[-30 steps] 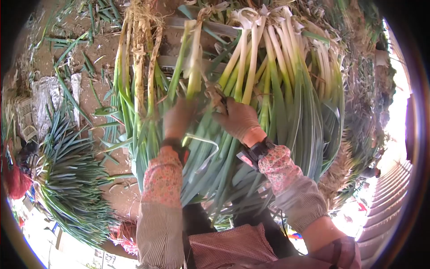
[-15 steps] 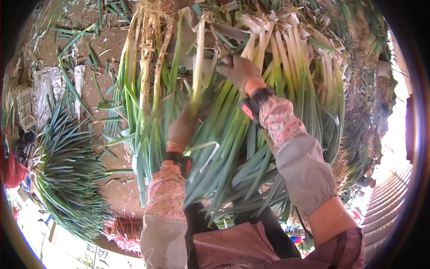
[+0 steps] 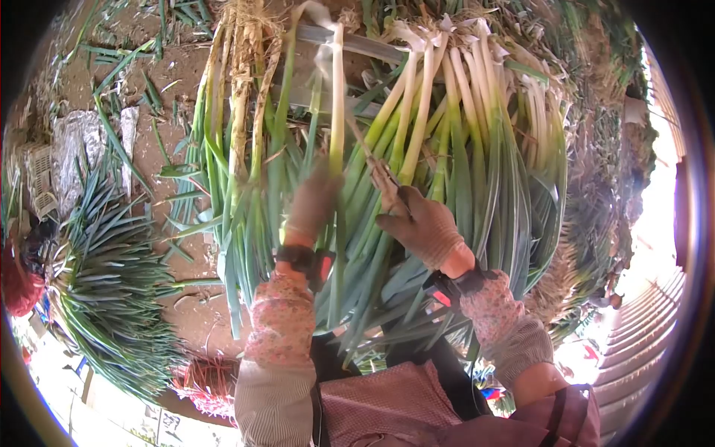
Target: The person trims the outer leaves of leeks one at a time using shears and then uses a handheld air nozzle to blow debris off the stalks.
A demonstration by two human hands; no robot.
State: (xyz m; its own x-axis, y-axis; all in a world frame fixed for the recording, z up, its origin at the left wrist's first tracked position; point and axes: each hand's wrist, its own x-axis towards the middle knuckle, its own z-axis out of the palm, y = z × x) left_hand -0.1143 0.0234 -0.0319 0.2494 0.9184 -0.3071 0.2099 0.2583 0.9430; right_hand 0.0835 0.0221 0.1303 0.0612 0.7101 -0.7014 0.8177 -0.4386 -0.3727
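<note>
My left hand point(image 3: 313, 205), gloved and blurred by motion, is closed around a green onion point(image 3: 337, 97). Its white stem points away from me, and its leaves hang below the hand. A thin pale strip of peel curls beside the stem top. My right hand point(image 3: 424, 227), also gloved, grips what looks like a slim knife point(image 3: 382, 179) angled up and left, its tip close to the held stem. Beneath and right of it lies a row of green onions point(image 3: 477, 97) with bare white stems. Dry-skinned, rooty green onions point(image 3: 242, 112) lie left of my left hand.
A large bundle of green onions point(image 3: 112, 283) lies at the left, by a red cloth-like thing point(image 3: 21, 287). Pink ties point(image 3: 205, 395) are near my left sleeve. Leaf scraps and a crumpled plastic sheet point(image 3: 78, 153) litter the brown ground. More plants line the right side.
My right hand has moved down toward me with the knife, away from the root ends. The held green onion has shifted slightly right and its stem stands straighter, with peel loose beside it.
</note>
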